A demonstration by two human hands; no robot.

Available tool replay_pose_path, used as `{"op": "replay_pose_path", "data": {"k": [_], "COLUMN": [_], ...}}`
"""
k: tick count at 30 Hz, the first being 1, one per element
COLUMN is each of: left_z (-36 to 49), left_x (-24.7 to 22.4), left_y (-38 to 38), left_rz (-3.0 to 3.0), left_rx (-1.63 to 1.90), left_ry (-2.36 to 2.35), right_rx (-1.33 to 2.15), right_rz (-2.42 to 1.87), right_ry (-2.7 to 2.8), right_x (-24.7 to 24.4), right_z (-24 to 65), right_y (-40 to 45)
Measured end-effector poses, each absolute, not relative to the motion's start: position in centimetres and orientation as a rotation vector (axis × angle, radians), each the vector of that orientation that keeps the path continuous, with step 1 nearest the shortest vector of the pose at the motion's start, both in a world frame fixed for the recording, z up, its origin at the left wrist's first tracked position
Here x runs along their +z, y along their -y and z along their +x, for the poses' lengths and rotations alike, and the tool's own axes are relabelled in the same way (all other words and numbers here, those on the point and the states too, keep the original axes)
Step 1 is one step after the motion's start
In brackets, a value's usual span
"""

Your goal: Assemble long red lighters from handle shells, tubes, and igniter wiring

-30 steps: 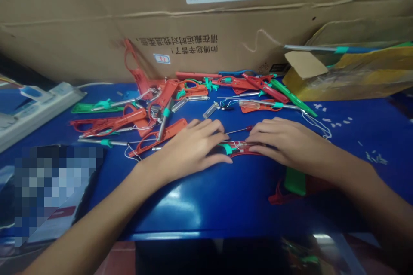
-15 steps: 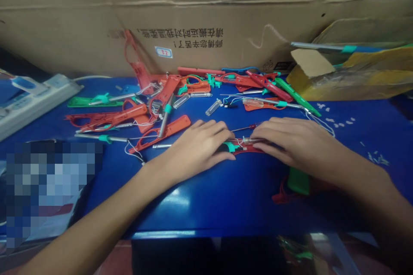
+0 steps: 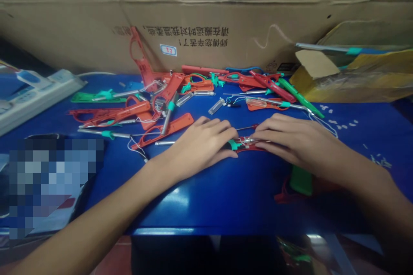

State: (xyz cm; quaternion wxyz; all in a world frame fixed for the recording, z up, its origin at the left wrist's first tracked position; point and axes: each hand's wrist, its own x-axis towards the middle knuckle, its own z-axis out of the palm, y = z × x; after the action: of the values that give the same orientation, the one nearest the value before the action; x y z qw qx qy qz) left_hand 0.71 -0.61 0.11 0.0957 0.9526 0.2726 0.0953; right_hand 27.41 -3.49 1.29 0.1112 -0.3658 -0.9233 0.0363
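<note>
Between my hands, low over the blue table, is a red long-nosed lighter casing half (image 3: 250,147) with a green trigger part (image 3: 232,144), thin white wire and a small clear or shiny piece in it. My left hand (image 3: 206,141) grips its left end, thumb below and fingers above; a metal tube (image 3: 164,142) sticks out to the left beneath it. The right hand (image 3: 290,137) is closed over the casing's right end, fingertips at the shiny piece. Just behind lies a screwdriver (image 3: 248,127) with a red handle, partly hidden by the right fingers.
Red casing halves (image 3: 177,123), metal tubes, green triggers and clear tanks (image 3: 216,106) lie strewn behind my hands. A large cardboard box (image 3: 97,43) stands at the back. A power strip (image 3: 41,94) is left, a yellow-taped carton (image 3: 361,81) right. Green and red casings (image 3: 301,180) lie under my right forearm.
The whole view has shifted slightly to the right. My hands keep nearly the same hold on the casing, with small movement of the right fingertips at the shiny piece.
</note>
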Motion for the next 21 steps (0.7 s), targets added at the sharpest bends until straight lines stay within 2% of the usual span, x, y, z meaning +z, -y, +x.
{"op": "replay_pose_path", "data": {"k": [21], "left_z": [0.45], "left_x": [-0.44], "left_y": [0.45], "left_rz": [3.02], "left_rx": [0.4], "left_ry": [-0.774], "right_rx": [0.012], "right_rz": [-1.049], "right_ry": [2.774], "right_x": [0.91], "right_z": [27.53], "right_y": [3.14]}}
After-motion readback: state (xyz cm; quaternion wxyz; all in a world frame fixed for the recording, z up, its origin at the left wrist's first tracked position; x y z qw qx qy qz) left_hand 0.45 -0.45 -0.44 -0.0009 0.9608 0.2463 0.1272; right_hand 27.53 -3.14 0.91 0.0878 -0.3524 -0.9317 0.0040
